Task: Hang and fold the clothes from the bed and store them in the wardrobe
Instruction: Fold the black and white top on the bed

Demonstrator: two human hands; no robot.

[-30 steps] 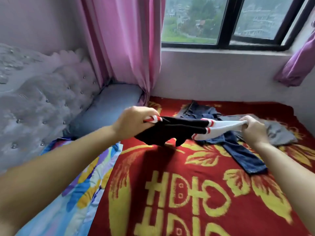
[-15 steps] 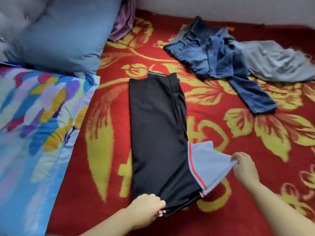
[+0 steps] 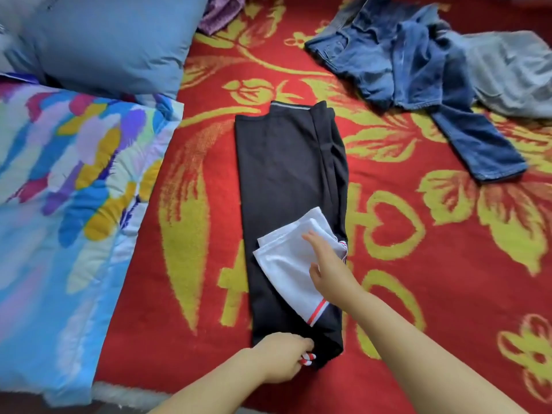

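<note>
A black shirt [image 3: 283,180] lies folded in a long strip on the red and yellow bedspread [image 3: 403,264]. Its white sleeve [image 3: 286,264], edged with red stripes, is folded over onto the black body. My right hand [image 3: 325,261] rests flat on that sleeve with straight fingers. At the near end, my left hand [image 3: 283,355] pinches the shirt's red-and-white striped collar edge [image 3: 307,360]. Blue jeans [image 3: 418,73] and a grey garment [image 3: 507,73] lie crumpled at the far right of the bed.
A blue pillow [image 3: 113,43] sits at the far left, with a colourful quilt [image 3: 68,210] along the left side. A purple cloth [image 3: 221,10] shows at the top edge.
The shirt went from held in the air to lying flat on the bed. My right hand has since folded the white sleeve inward onto the black body and now presses it.
</note>
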